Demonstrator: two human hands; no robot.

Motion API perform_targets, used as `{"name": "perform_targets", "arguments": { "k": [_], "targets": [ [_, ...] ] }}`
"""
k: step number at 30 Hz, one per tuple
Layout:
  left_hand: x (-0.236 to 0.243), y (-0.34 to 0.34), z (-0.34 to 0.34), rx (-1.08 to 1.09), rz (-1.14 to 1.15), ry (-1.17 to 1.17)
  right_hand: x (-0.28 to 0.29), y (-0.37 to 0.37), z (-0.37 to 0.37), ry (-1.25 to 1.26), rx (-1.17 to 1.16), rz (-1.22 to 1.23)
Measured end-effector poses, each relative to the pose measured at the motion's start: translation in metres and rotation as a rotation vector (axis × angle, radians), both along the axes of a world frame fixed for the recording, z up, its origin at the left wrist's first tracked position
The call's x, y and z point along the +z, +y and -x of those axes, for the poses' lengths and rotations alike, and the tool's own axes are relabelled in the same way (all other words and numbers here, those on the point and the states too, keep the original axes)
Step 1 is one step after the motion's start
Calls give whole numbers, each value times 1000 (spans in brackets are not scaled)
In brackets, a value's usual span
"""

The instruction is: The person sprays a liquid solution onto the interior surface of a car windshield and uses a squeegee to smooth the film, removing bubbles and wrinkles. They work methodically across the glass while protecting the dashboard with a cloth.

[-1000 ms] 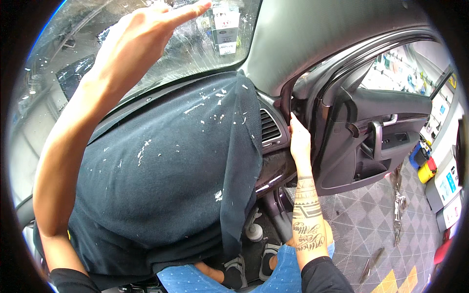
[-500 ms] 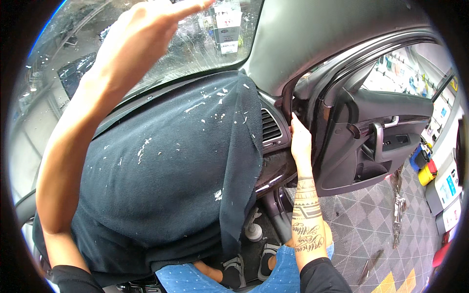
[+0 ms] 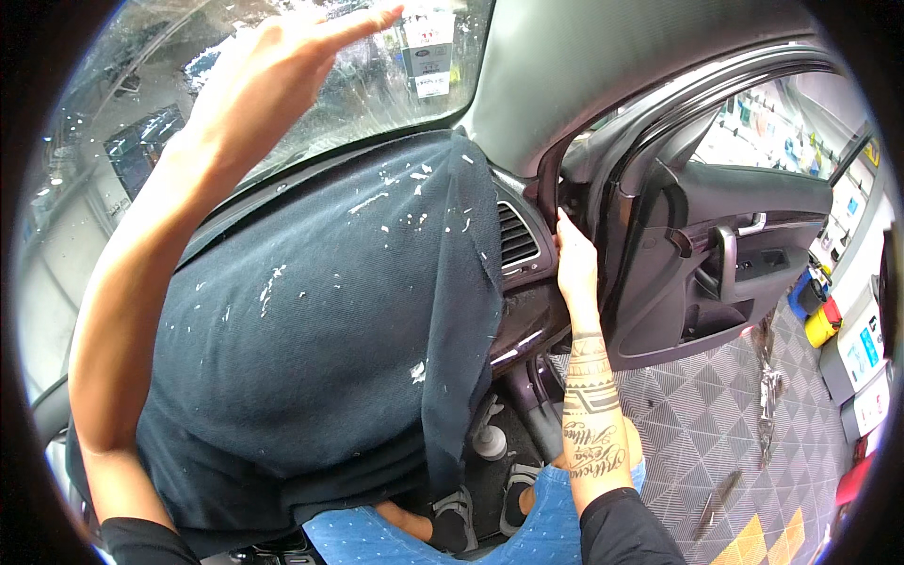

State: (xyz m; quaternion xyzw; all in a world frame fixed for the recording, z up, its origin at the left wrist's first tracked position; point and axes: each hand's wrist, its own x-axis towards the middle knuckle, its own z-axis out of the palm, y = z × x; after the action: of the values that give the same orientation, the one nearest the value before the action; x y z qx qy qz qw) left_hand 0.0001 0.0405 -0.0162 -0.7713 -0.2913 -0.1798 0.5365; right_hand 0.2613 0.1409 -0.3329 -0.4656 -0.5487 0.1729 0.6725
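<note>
My left hand [image 3: 301,56] is raised against the windshield [image 3: 367,104], index finger stretched out toward a label sheet [image 3: 430,66] on the glass; its other fingers are bent and partly hidden. Below it, a dark cloth [image 3: 311,292] covers most of the dashboard and bears white flecks and scraps. My right hand [image 3: 576,254] is closed on the dashboard's right edge [image 3: 551,235], beside an air vent [image 3: 518,235] and the door opening, with its fingertips partly hidden.
The passenger door [image 3: 716,273] stands open at the right. Beyond it are a checkered floor [image 3: 697,424], yellow [image 3: 822,325] and blue [image 3: 805,292] containers and boxes [image 3: 852,358]. My feet [image 3: 457,518] are in the footwell, near a white object [image 3: 488,443].
The view has shifted slightly. Both hands stay in much the same places, the left raised at the glass and the right at the dashboard's edge.
</note>
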Motion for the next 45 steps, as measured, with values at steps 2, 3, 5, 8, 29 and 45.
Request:
{"name": "perform_targets", "arguments": {
  "k": [2, 3, 5, 8, 29, 45],
  "targets": [
    [3, -2, -4, 50, 110, -73, 1, 7, -8, 4, 24, -54],
    [5, -3, 2, 142, 249, -176, -1, 3, -5, 3, 42, -58],
    [8, -17, 12, 199, 341, -254, 3, -5, -3, 140, 92, 2],
    [-7, -3, 74, -58, 333, -144, -23, -15, -24, 142, -64, -68],
    [-311, -155, 78, -639, 1178, -1709, -321, -182, 130, -73, -31, 728],
    [-389, -215, -25, -720, 1659, -1689, -1, -274, 32, 299, 99, 128]
  ]
}}
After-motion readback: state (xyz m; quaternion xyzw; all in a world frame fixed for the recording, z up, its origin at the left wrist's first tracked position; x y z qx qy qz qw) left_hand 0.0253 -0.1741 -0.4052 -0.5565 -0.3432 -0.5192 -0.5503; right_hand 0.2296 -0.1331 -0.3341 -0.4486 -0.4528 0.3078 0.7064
